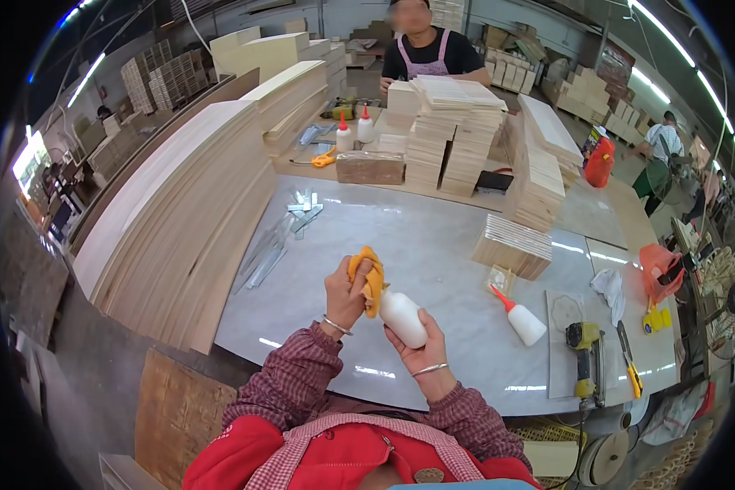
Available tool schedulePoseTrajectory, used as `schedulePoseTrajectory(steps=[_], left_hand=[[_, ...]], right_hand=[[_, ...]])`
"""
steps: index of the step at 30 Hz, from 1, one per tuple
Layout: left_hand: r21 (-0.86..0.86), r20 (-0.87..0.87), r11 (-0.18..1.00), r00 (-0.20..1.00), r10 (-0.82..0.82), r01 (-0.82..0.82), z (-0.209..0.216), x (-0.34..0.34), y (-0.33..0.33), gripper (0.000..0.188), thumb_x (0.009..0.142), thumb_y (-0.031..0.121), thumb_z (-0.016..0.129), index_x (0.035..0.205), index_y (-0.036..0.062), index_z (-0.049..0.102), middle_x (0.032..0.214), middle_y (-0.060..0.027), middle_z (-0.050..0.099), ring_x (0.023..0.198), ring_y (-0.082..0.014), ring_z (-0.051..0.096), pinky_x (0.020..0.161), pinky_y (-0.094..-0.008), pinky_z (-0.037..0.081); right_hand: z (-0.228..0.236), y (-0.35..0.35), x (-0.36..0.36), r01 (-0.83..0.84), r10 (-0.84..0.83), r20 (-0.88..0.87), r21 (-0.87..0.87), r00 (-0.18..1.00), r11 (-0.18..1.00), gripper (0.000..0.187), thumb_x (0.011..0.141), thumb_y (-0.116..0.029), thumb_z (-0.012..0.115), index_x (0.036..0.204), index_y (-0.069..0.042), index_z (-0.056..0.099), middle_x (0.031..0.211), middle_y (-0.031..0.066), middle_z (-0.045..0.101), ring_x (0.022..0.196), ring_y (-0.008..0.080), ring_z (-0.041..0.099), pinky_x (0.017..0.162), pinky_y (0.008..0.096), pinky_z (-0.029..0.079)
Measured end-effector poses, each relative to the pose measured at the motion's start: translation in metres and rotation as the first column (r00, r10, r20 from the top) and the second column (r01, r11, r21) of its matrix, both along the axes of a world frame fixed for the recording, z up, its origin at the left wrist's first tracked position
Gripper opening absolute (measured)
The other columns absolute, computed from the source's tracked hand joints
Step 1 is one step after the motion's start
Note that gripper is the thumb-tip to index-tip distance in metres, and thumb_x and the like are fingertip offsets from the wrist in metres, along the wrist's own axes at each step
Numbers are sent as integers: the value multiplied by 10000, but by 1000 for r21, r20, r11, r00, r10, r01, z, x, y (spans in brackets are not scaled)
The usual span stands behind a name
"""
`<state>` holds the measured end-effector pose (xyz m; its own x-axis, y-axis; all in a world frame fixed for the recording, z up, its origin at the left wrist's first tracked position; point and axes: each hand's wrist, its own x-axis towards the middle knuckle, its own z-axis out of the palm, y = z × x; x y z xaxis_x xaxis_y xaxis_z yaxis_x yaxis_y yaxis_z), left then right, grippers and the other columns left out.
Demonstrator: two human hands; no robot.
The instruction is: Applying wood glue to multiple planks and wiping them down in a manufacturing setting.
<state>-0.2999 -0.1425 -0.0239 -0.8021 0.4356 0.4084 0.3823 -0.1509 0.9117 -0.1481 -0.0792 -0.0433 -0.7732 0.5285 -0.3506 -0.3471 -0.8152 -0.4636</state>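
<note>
My left hand [345, 296] is closed on a bunched yellow cloth [369, 282], which covers the top end of a white squeeze bottle [403, 319]. My right hand [421, 345] wraps the bottle's lower part from below and the right. The bottle tilts, its top toward the cloth, above the grey tabletop [343, 237]. Whatever cap or nozzle it has is hidden by the cloth. To the right, another white glue bottle [527, 323] with a red nozzle lies on the table, beside a small clear container [501, 280].
Long wooden boards [180, 212] are stacked at the left, with metal staple strips [265, 260] beside them. Board stacks [457, 122] stand at the back, where a person in a checked apron [427, 55] faces me. A nail gun [585, 359] and a yellow utility knife [630, 363] lie at the right.
</note>
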Motion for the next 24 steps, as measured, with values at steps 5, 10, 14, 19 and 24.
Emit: schedulePoseTrajectory(steps=[5, 10, 14, 19, 24], left_hand=[[126, 86, 901, 901, -426, 414, -31, -28, 11, 240, 889, 249, 474, 934, 30, 562, 747, -23, 559, 637, -108, 523, 585, -227, 432], [90, 322, 733, 677, -662, 674, 1, 28, 33, 194, 879, 187, 450, 920, 28, 554, 799, -60, 562, 665, -131, 519, 612, -225, 438], [35, 274, 498, 471, -838, 866, 0, 96, 62, 212, 899, 203, 460, 958, 13, 534, 808, -74, 566, 657, -142, 534, 591, -236, 456], [-12, 343, 217, 208, -916, 976, 18, 190, 67, 200, 897, 201, 475, 939, 13, 531, 795, -73, 568, 659, -137, 529, 606, -235, 457], [-123, 135, 177, 193, -972, 977, 5, 213, 69, 176, 891, 187, 479, 894, 21, 538, 763, -61, 560, 655, -129, 508, 620, -231, 440]], right_hand=[[-4, -9, 17, 198, -217, 55, 235, 975, 951, 409, 806, -207, 605, 1140, -7, 483, 1065, 158, 551, 914, 278, 588, 722, 366, 536], [-23, -5, 86, -169, -320, 490, 719, 811, 674, 493, 657, -271, 732, 1043, -47, 522, 989, 94, 562, 835, 196, 564, 668, 312, 493], [6, -50, 136, -391, -712, 453, 881, 536, 265, 562, 609, -335, 716, 1036, -35, 509, 958, 126, 572, 748, 255, 563, 649, 327, 480], [1, -64, 202, -208, -646, 527, 837, 553, 506, 509, 629, -311, 682, 1026, -40, 513, 936, 121, 584, 726, 252, 572, 653, 325, 486], [-9, -49, 239, 51, -366, 368, 642, 855, 765, 495, 636, -297, 673, 1026, -38, 513, 920, 116, 591, 733, 224, 581, 638, 315, 491]])
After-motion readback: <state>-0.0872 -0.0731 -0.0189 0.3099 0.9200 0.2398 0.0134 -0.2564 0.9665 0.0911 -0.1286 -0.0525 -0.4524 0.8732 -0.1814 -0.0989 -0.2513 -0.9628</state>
